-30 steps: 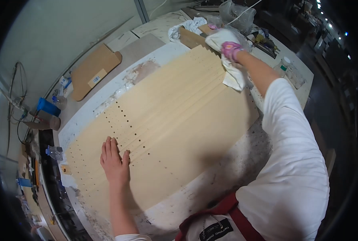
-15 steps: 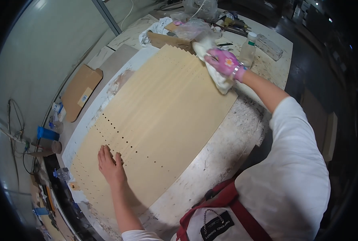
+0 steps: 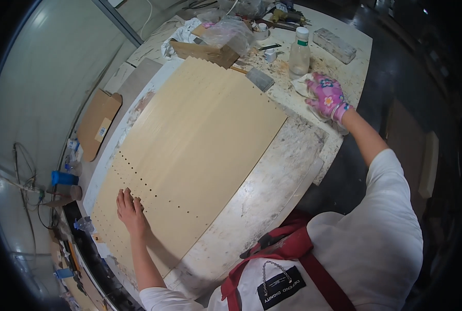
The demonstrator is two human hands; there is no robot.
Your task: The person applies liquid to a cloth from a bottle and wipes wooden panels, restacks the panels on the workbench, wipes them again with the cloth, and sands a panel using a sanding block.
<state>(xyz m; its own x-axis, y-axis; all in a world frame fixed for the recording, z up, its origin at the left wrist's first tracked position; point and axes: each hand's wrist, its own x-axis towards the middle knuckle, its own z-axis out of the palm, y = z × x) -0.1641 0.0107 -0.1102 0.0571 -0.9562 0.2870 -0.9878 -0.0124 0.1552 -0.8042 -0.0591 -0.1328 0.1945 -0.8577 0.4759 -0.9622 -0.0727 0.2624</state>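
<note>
A broad, pale wooden panel (image 3: 205,135) with toothed short ends and rows of small dark holes lies across the bench. My bare left hand (image 3: 131,210) is open, its fingers resting on the panel near the holes. In a pink flowered glove, my right hand (image 3: 328,98) grips a white cloth (image 3: 304,85) against the stained tabletop, off the panel's far right corner. Parts of the cloth show on both sides of the glove; the fingertips are partly hidden.
Just beyond my right hand stands a clear bottle (image 3: 299,54) with a white cap. A grey block (image 3: 334,45) and a flat grey scraper-like piece (image 3: 260,79) lie nearby. A cardboard box (image 3: 205,52) and plastic bags (image 3: 231,35) crowd the far end. Cut cardboard (image 3: 99,124) leans at left.
My right hand has carried the cloth off the panel's far edge, to the right and nearer, onto the tabletop. The grey scraper-like piece is now uncovered. My left hand stays on the panel.
</note>
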